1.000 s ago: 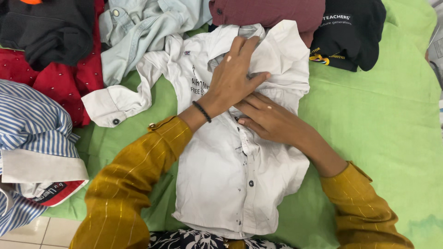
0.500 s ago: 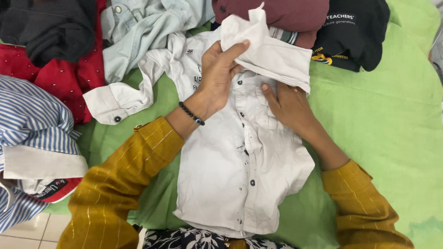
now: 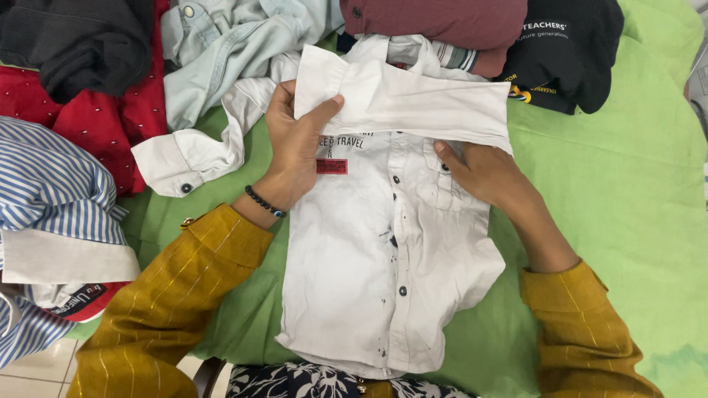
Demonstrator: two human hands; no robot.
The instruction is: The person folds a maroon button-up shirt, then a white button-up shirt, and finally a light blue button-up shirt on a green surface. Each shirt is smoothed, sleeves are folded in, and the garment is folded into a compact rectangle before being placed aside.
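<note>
- While the white shirt (image 3: 383,243) lies button-side up on the green sheet (image 3: 627,184), the left hand (image 3: 295,144) pinches its folded sleeve (image 3: 413,103) — thumb on top.
- Right hand (image 3: 483,173) rests flat and open on the chest, fingertips seemingly tucked under the sleeve.
- Striped shirt (image 3: 51,191) well apart, left.

Bare green cloth (image 3: 627,221) lies open right of the white buttoned shirt (image 3: 383,273); crumpled pale-blue denim shirt (image 3: 221,51), maroon garment (image 3: 435,18) and black printed garment (image 3: 568,44) crowd the far side.

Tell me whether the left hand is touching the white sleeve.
Touching. The head view shows the left hand pinching the cuff end of the white sleeve, thumb on top, fingers behind.
</note>
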